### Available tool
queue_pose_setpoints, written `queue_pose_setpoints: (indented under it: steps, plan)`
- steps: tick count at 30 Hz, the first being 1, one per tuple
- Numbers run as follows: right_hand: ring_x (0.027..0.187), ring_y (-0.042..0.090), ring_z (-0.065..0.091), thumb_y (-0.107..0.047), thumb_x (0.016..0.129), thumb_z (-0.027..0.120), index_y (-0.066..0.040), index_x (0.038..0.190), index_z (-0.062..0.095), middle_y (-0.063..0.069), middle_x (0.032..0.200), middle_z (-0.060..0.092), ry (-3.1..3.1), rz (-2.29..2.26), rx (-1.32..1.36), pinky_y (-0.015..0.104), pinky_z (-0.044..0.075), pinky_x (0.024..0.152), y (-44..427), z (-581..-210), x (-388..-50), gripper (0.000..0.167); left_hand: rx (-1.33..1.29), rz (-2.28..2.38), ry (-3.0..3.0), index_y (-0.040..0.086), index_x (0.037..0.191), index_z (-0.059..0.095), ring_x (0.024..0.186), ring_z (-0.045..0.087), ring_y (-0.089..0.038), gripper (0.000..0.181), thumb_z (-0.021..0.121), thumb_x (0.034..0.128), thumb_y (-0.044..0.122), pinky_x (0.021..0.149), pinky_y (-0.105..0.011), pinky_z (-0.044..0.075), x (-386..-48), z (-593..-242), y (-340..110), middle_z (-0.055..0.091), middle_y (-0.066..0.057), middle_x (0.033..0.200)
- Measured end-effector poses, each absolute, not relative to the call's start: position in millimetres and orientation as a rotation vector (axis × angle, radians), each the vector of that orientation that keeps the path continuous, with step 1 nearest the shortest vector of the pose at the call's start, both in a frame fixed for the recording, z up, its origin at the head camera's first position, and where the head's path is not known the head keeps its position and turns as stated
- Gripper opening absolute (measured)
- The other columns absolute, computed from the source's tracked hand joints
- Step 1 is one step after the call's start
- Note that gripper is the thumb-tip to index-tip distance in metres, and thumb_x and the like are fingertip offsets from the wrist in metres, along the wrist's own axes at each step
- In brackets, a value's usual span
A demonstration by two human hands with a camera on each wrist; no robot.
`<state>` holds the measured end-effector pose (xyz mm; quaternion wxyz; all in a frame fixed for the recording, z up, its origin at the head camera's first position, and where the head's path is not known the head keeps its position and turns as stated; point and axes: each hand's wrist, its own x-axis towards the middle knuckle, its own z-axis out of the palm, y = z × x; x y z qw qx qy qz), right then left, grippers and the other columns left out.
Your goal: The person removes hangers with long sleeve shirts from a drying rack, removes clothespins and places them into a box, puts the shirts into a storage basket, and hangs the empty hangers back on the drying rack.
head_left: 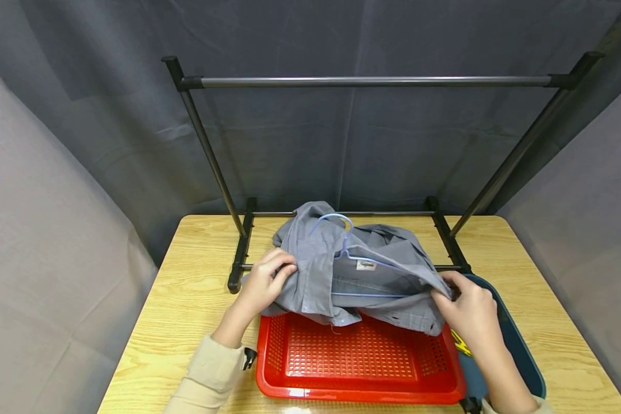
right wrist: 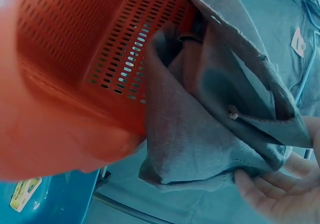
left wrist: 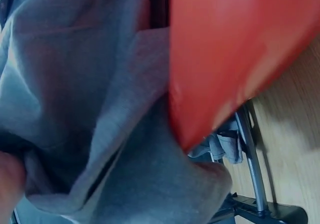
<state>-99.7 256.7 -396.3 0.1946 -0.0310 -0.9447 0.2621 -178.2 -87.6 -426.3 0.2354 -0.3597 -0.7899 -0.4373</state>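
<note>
A grey shirt (head_left: 310, 270) lies bunched over the back of a red plastic basket (head_left: 352, 388), its collar area spread and a white label showing inside. Within the shirt is a light blue hanger (head_left: 345, 244), its hook standing out above the cloth and its lower bar visible inside. At the shirt's left side, my left hand (head_left: 266, 279) pinches the cloth between thumb and fingers. My right hand (head_left: 471, 305) grips the shirt's right edge; in the right wrist view, thumb and fingers hold a fold of the grey cloth (right wrist: 200, 134).
Behind the shirt stands a rack with a metal top rail (head_left: 372, 82) and black feet (head_left: 235, 276) on the wooden table (head_left: 160, 339). A dark blue basin (head_left: 522, 351) with a yellow item (head_left: 460, 343) sits right of the basket. Grey curtains surround the table.
</note>
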Motion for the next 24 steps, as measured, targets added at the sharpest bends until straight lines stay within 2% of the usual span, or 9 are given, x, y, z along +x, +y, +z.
queue_pose_setpoints:
  steps: [8, 14, 18, 24]
  plan:
    - [0.062, 0.03, 0.059, -0.005, 0.075, 0.066, -0.004, 0.092, 0.066, 0.017, 0.076, 0.066, -2.55, 0.752, -0.096, 0.041, 0.044, 0.052, 257, -396, -100, 0.018, -0.983, -1.282, -2.071, -0.001, 0.085, 0.065, 0.078, 0.059, -0.022, 0.015, 0.066, 0.0741, -0.011, 0.071, -0.027, 0.048, -179, -431, -91, 0.063, -0.009, 0.083]
    - [0.06, 0.027, 0.058, -0.004, 0.076, 0.065, 0.0, 0.092, 0.066, 0.019, 0.079, 0.064, -2.533, 0.77, -0.16, 0.028, 0.04, 0.047, 264, -392, -100, 0.017, -1.003, -1.337, -2.036, -0.006, 0.081, 0.064, 0.073, 0.057, -0.025, 0.022, 0.065, 0.0664, -0.022, 0.066, -0.024, 0.046, -179, -430, -96, 0.061, -0.015, 0.078]
    - [0.063, 0.027, 0.059, -0.006, 0.077, 0.064, 0.001, 0.093, 0.067, 0.019, 0.081, 0.065, -2.547, 0.773, -0.171, 0.027, 0.041, 0.049, 268, -390, -102, 0.017, -1.015, -1.377, -2.038, -0.005, 0.083, 0.064, 0.074, 0.058, -0.023, 0.019, 0.065, 0.0695, -0.019, 0.069, -0.022, 0.046, -179, -430, -100, 0.062, -0.014, 0.079]
    - [0.064, 0.024, 0.056, -0.01, 0.083, 0.059, 0.001, 0.101, 0.064, 0.022, 0.086, 0.065, -2.646, 0.858, -0.193, 0.024, 0.04, 0.047, 273, -389, -104, 0.022, -1.022, -1.381, -2.0, -0.002, 0.084, 0.064, 0.076, 0.058, -0.02, 0.011, 0.064, 0.0767, -0.01, 0.071, -0.023, 0.047, -179, -427, -104, 0.062, -0.011, 0.081]
